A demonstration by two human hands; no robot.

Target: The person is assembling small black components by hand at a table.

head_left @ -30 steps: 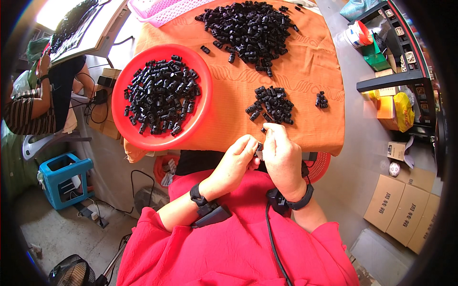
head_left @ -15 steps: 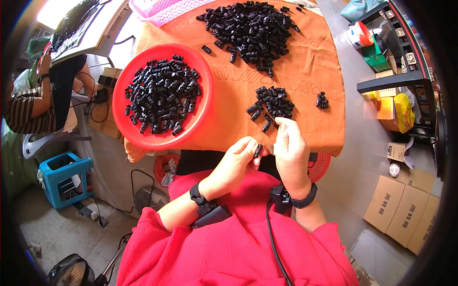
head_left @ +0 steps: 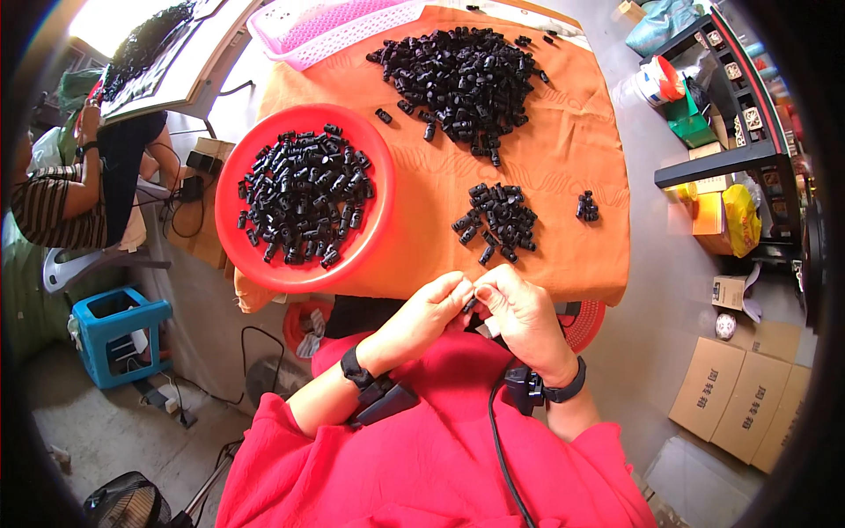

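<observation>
My left hand (head_left: 421, 312) and my right hand (head_left: 525, 321) meet just off the table's near edge. Pinched in the left fingertips is a small black cylindrical plastic part (head_left: 469, 305), mostly covered by fingers. The right fingers are closed against it; a small pale object (head_left: 489, 328) shows below them, its kind unclear. Beyond the hands lies a small heap of similar black parts (head_left: 503, 216), with a little cluster (head_left: 587, 207) to its right. A red round basin (head_left: 231, 238) full of these parts stands at left. The largest heap (head_left: 466, 84) covers the far middle.
An orange cloth (head_left: 422, 238) covers the table. A pink plastic basket (head_left: 352, 31) sits at its far edge. On the left are a blue stool (head_left: 119, 339) and a person in a striped top (head_left: 53, 202). Cardboard boxes (head_left: 744, 396) and a black shelf rack (head_left: 722, 167) stand right.
My right hand has come down from beside the small heap and closed in on the left fingertips. The table appears slightly lower in the picture.
</observation>
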